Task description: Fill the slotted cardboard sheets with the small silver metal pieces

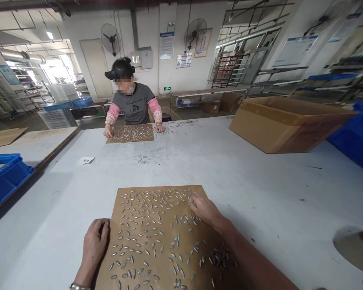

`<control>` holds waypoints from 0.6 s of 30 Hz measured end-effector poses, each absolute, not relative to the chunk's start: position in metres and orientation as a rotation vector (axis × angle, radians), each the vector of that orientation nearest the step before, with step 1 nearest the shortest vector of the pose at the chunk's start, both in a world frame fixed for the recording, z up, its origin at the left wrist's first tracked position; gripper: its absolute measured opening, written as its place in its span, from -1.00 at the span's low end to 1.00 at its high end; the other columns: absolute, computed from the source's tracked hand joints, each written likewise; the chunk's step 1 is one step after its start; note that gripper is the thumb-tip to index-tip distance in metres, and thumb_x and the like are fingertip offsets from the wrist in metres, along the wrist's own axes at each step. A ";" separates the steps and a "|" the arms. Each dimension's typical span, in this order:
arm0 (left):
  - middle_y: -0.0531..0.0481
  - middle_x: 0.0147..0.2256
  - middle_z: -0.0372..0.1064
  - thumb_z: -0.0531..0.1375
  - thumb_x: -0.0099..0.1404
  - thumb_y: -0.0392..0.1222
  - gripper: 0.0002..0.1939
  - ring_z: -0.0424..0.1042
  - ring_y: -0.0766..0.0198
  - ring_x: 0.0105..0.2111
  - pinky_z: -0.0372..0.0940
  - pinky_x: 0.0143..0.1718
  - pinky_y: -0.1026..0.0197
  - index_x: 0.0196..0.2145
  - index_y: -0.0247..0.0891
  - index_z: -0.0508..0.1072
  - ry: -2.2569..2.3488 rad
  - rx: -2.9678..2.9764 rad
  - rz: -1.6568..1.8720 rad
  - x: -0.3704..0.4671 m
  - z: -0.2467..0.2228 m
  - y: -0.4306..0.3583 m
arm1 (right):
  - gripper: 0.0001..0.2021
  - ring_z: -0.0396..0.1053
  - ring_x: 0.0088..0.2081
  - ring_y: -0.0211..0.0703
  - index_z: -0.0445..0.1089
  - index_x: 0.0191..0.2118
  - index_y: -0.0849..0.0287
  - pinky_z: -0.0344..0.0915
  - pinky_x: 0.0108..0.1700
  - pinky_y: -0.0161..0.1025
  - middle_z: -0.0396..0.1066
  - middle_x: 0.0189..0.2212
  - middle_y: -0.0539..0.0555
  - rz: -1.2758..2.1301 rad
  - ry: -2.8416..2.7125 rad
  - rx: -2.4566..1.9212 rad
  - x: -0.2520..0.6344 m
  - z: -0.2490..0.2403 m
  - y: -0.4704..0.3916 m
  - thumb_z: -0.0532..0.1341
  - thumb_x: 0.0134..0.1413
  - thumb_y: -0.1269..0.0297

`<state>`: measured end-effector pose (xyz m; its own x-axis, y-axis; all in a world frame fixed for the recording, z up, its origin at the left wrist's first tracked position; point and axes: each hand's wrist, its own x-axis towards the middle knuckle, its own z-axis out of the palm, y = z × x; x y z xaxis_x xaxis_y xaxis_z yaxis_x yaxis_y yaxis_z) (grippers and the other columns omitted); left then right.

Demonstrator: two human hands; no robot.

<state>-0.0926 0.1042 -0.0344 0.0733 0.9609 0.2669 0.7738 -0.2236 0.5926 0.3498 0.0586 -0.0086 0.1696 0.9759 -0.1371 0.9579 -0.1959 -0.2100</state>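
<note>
A brown cardboard sheet (166,229) lies flat in front of me, with many small, silvery, spindle-shaped metal pieces (141,233) spread over it. Most sit apart on its left and far parts; a darker heap (220,257) is at the near right. My left hand (96,237) rests on the table against the sheet's left edge, fingers curled closed, with nothing visible in them. Over the far right part of the sheet, my right hand (202,207) has its fingers pinched together, close to several pieces. Whatever its fingertips hold is hidden.
Across the white table (199,161), a co-worker (134,100) bends over another cardboard sheet (130,139) covered with small pieces. A large cardboard box (278,129) stands at the right, a blue crate (9,177) at the left. A white paper scrap (87,160) lies far left.
</note>
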 end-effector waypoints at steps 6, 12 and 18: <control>-0.09 -0.20 0.58 0.06 0.39 0.13 -0.63 0.56 0.08 -0.23 0.47 -0.18 0.09 -0.28 -0.14 0.55 1.716 2.061 0.913 -0.092 -0.035 0.105 | -0.68 0.47 -0.06 -0.12 0.51 -0.16 0.16 0.18 -0.10 -0.28 0.56 -0.09 0.15 0.344 -1.834 -2.377 0.355 -0.016 0.056 -0.02 0.41 0.36; -0.09 -0.20 0.58 0.07 0.38 0.12 -0.64 0.56 0.08 -0.24 0.46 -0.19 0.10 -0.29 -0.13 0.55 1.710 2.066 0.922 -0.093 -0.034 0.105 | -0.75 0.46 -0.11 -0.12 0.50 -0.19 0.13 0.17 -0.16 -0.27 0.56 -0.15 0.11 0.251 -1.837 -2.339 0.352 -0.025 0.053 0.06 0.35 0.36; -0.09 -0.20 0.58 0.07 0.39 0.10 -0.65 0.55 0.08 -0.22 0.45 -0.16 0.09 -0.28 -0.14 0.55 1.703 2.050 0.920 -0.091 -0.033 0.103 | -0.76 0.45 -0.22 -0.14 0.51 -0.29 0.13 0.16 -0.22 -0.25 0.56 -0.25 0.09 0.091 -1.839 -2.354 0.339 -0.031 0.060 0.09 0.32 0.39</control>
<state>-0.0915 0.1033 -0.0327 0.0814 0.9590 0.2713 0.7524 -0.2376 0.6143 0.3393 0.0602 -0.0306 0.2455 0.9683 0.0461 0.9590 -0.2356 -0.1572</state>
